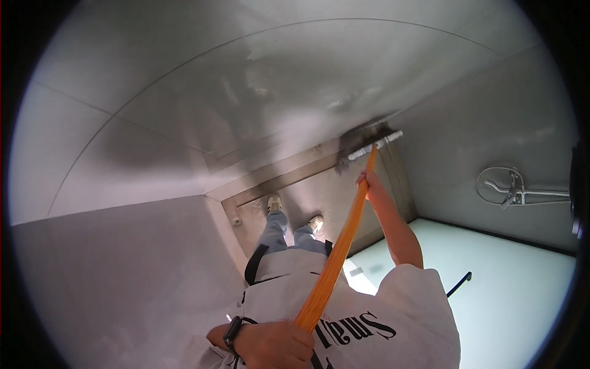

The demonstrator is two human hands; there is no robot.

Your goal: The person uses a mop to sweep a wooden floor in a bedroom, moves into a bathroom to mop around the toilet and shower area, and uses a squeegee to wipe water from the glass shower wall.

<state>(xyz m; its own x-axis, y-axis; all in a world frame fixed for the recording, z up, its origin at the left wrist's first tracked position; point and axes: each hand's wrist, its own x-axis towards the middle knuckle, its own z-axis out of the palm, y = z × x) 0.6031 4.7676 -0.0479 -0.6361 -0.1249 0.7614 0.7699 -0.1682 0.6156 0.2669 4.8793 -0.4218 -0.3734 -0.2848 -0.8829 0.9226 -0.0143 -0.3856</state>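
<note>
A broom with a long orange handle slants from the bottom middle up toward the far right. My left hand, with a dark watch on its wrist, is closed round the handle's near end, close to my body. Farther along, my right hand grips the handle near the head, its arm stretched out. The broom's pale head carries dark bristles, which are at the foot of the far wall, near the right corner. Whether all of them touch the floor I cannot tell.
Grey glossy walls enclose a small tiled floor, where my shoes stand. A round drain-like fitting lies left of them. A shower fixture with a hose is on the right wall. A pale glass panel with a black handle stands lower right.
</note>
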